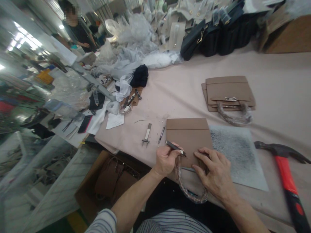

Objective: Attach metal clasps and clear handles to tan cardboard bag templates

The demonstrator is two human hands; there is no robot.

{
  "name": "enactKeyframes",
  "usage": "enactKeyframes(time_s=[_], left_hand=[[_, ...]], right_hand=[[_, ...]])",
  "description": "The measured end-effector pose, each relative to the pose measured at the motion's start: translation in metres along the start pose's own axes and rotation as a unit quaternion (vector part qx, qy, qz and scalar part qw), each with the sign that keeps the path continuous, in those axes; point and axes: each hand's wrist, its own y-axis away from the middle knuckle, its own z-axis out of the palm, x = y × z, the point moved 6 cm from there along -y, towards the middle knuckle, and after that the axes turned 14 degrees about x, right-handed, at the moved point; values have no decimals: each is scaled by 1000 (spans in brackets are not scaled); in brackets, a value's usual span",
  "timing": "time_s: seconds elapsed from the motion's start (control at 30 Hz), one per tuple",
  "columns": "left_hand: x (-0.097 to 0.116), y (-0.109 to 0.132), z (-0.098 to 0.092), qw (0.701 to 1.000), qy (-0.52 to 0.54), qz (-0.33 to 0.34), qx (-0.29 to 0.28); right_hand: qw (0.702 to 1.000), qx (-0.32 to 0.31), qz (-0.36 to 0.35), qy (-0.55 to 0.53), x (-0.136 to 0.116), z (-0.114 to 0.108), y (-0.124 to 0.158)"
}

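A brown handbag (189, 136) lies flat at the table's near edge, its plastic-wrapped handle (186, 191) hanging toward me. My left hand (167, 159) is closed round a slim dark metal tool with a white band (175, 148), whose tip points down at the bag near the handle's base. My right hand (215, 171) rests on the bag's right side, thumb and fingers apart, holding nothing. Left of the bag lie a small thin dark tool (161, 135) and a metal pronged tool with a white-wrapped shaft (147, 134).
A grey worn mat (243, 155) lies beside the bag, with a red-handled claw hammer (286, 178) at its right. Stacked brown handbags (228, 90) lie farther back. Black bags (218, 38) and plastic wrapping line the back. An open box (97, 181) stands below at left.
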Motion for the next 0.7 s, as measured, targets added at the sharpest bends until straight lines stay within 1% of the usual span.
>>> enactKeyframes(time_s=[0.03, 0.1, 0.13, 0.23, 0.4, 0.53, 0.7], left_hand=[[1, 0, 2, 1000, 6, -6, -15], [6, 0, 8, 998, 10, 11, -56], [8, 0, 10, 998, 10, 21, -66], [9, 1, 14, 997, -2, 32, -67], [7, 1, 17, 996, -15, 31, -80], [8, -1, 18, 997, -8, 40, -72], [4, 0, 21, 997, -29, 28, -63]], right_hand=[[1000, 0, 1, 0, 0, 0, 0], [1000, 2, -1, 2, 0, 0, 0], [1000, 3, -3, 5, 0, 0, 0], [1000, 5, -8, 10, -1, -1, -1], [1000, 8, -9, 9, -2, -1, -1], [1000, 4, 0, 5, -2, -1, 0], [1000, 7, 5, 5, -2, -1, 0]])
